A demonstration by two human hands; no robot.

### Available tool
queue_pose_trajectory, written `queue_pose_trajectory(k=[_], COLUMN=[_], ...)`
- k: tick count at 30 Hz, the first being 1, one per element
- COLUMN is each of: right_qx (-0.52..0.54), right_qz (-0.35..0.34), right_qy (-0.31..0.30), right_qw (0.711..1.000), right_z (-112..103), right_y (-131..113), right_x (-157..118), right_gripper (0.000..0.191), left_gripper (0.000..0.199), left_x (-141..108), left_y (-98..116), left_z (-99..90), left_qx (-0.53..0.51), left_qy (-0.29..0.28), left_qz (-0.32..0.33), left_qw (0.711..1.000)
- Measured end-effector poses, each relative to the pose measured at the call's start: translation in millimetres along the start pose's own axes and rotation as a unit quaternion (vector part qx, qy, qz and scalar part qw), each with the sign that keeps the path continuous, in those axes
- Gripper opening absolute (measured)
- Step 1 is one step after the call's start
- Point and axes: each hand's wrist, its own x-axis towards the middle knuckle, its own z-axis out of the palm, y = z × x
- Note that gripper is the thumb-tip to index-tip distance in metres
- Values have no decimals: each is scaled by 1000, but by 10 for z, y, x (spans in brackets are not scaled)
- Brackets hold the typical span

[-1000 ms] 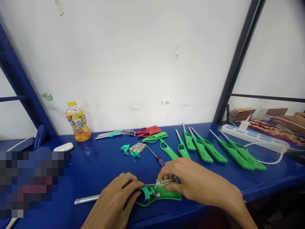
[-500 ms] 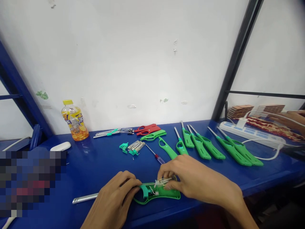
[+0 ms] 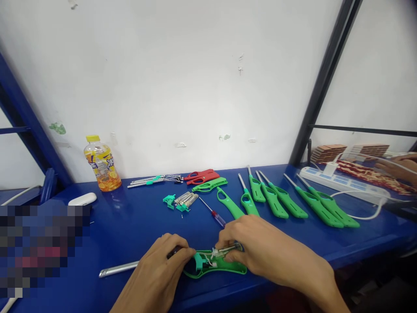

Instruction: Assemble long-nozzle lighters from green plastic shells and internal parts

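Observation:
An open green lighter shell [image 3: 224,266] lies on the blue table near its front edge, its metal tube [image 3: 119,269] pointing left. Inside it are a teal trigger [image 3: 199,262] and thin white wires. My left hand [image 3: 163,265] is closed on the shell's left part, fingertips beside the trigger. Between the thumb and fingers of my right hand [image 3: 257,243] is a clear fuel tank [image 3: 224,251], held over the shell's right half. A screwdriver [image 3: 217,218] lies just behind my right hand.
Several green lighters [image 3: 276,202] lie at the back right, near a white power strip [image 3: 345,184]. Red shells [image 3: 202,176], clear tanks [image 3: 187,199] and metal tubes [image 3: 143,183] lie at the back. A bottle [image 3: 103,167] stands back left. Another person's hand [image 3: 395,166] shows far right.
My right hand has shifted slightly, and the clear tank sits a little lower and closer to the shell. The fingers of my left hand have moved slightly apart, showing something dark between them.

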Motion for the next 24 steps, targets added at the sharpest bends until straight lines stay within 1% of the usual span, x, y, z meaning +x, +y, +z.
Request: queue_pose_trajectory(k=[6,10,12,14,15,17,19,22,24], right_qx=[19,37,42,42,40,34,30,31,33], right_qz=[-3,9,20,33,39,43,41,40,42], right_qy=[4,1,-3,-6,-6,-7,-9,-9,-9], right_qw=[1000,999,999,999,998,998,999,999,999], right_z=[-19,-32,-30,-25,-22,-19,-22,-31,-35], right_y=[-86,-120,-135,-152,-161,-177,-192,-202,-200], right_x=[-17,-40,-46,-51,-53,-56,-57,-53,-48], right_gripper=[17,15,16,16,15,15,16,18,16], left_gripper=[35,36,39,42,40,29,21,21,23], left_x=[11,2,-30,-78,-102,-136,-144,-119,-100], left_y=[2,-36,-47,-32,-13,40,96,142,146], left_z=[-12,-3,-4,-16,-26,-49,-65,-59,-43], left_qx=[5,5,20,62,87,124,130,110,96], left_qy=[-22,-29,-42,-60,-70,-85,-84,-66,-62], left_qz=[-6,-12,-9,5,16,30,24,6,5], left_qw=[1000,999,999,996,994,988,988,992,993])
